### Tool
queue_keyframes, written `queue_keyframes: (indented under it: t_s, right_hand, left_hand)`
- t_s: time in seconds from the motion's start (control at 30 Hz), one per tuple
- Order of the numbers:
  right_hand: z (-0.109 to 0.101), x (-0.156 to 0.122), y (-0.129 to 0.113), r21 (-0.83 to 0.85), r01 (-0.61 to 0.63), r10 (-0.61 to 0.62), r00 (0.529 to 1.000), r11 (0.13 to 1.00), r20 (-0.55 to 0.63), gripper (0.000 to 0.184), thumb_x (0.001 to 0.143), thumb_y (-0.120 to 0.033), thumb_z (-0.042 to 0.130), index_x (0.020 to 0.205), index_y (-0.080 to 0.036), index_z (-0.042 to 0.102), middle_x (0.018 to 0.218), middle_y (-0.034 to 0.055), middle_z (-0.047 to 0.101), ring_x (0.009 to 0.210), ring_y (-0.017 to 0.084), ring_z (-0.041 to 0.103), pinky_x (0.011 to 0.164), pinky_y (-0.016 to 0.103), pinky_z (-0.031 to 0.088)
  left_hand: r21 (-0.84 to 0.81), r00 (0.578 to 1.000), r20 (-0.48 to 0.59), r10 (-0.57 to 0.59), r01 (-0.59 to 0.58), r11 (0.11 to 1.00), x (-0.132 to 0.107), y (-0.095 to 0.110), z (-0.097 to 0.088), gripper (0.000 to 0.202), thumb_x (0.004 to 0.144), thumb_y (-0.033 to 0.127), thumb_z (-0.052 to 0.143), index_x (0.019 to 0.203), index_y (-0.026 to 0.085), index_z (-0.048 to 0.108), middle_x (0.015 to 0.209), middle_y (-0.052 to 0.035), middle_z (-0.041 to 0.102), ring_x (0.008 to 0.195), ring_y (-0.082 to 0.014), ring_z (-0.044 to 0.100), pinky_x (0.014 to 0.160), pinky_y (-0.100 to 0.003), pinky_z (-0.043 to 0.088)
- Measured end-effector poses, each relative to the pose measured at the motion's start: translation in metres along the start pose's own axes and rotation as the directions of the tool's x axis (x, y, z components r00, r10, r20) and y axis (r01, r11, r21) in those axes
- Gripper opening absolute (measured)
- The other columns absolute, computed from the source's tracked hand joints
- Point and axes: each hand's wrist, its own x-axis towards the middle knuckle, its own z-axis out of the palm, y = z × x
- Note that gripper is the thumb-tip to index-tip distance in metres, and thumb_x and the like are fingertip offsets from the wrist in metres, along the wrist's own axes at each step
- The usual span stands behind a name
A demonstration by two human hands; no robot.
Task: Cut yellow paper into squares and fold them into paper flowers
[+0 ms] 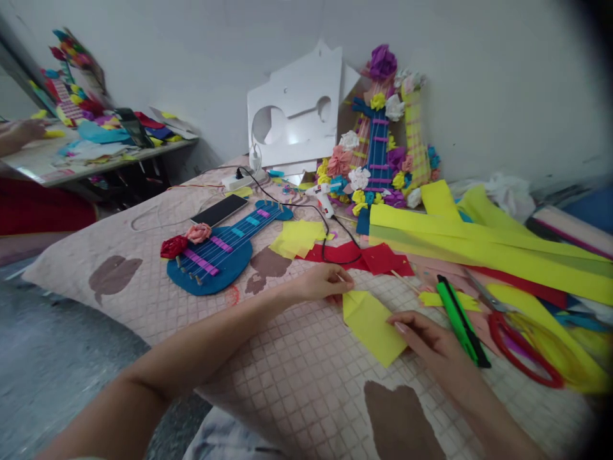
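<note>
A yellow felt square lies on the quilted bed cover in front of me. My left hand is closed in a pinch on a thin wooden stick at the square's top corner. My right hand rests with its fingers pressed flat on the square's right edge, holding it down. A green utility knife lies just right of that hand.
A blue felt guitar with red and pink roses, a phone, a glue gun, red felt pieces, long yellow strips, red-handled scissors and flowered guitar crafts surround me. Another person's hand works at a table far left.
</note>
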Motion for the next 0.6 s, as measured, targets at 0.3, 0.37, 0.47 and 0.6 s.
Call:
queue_keyframes:
  t_s: [0.3, 0.37, 0.47, 0.6]
  right_hand:
    - [-0.001, -0.006, -0.002, 0.021, 0.006, -0.006, 0.999, 1.0, 0.032, 0.024, 0.083, -0.041, 0.053, 0.097, -0.024, 0.063, 0.093, 0.0044, 0.064, 0.078, 0.019, 0.059, 0.064, 0.029, 0.051]
    - [-0.002, -0.007, -0.001, 0.007, 0.018, -0.018, 0.999, 1.0, 0.031, 0.024, 0.083, -0.04, 0.052, 0.096, -0.024, 0.064, 0.094, 0.0051, 0.064, 0.074, 0.018, 0.059, 0.062, 0.029, 0.052]
    - [-0.002, -0.007, 0.001, 0.0, 0.014, -0.014, 0.999, 1.0, 0.03, 0.024, 0.082, -0.038, 0.052, 0.095, -0.023, 0.064, 0.092, 0.0054, 0.065, 0.068, 0.017, 0.06, 0.059, 0.03, 0.052]
    - [0.0, -0.009, 0.005, 0.01, 0.022, -0.023, 1.0, 1.0, 0.016, 0.021, 0.079, -0.032, 0.055, 0.096, -0.023, 0.062, 0.095, 0.0062, 0.066, 0.084, 0.021, 0.063, 0.071, 0.034, 0.054]
  left_hand:
    - [0.141, 0.987, -0.072, 0.147, -0.136, 0.981, 0.002, -0.004, 0.003, 0.017, 0.075, 0.02, 0.062, 0.089, 0.012, 0.058, 0.072, -0.0018, 0.062, 0.06, -0.0095, 0.059, 0.058, -0.022, 0.049]
    - [0.272, 0.954, -0.158, 0.254, -0.205, 0.94, 0.001, -0.002, 0.005, 0.016, 0.076, 0.018, 0.061, 0.091, 0.012, 0.059, 0.08, -0.0046, 0.064, 0.069, -0.0108, 0.06, 0.064, -0.023, 0.049]
    - [0.457, 0.889, -0.201, 0.412, -0.287, 0.842, -0.005, 0.004, 0.008, 0.021, 0.076, 0.017, 0.059, 0.096, 0.013, 0.058, 0.095, -0.0075, 0.065, 0.08, -0.0136, 0.06, 0.068, -0.025, 0.049]
    - [0.602, 0.845, 0.011, 0.534, -0.432, 0.672, -0.019, 0.011, 0.012, 0.028, 0.071, 0.009, 0.058, 0.099, 0.014, 0.059, 0.099, -0.0075, 0.063, 0.093, -0.0181, 0.058, 0.082, -0.031, 0.047]
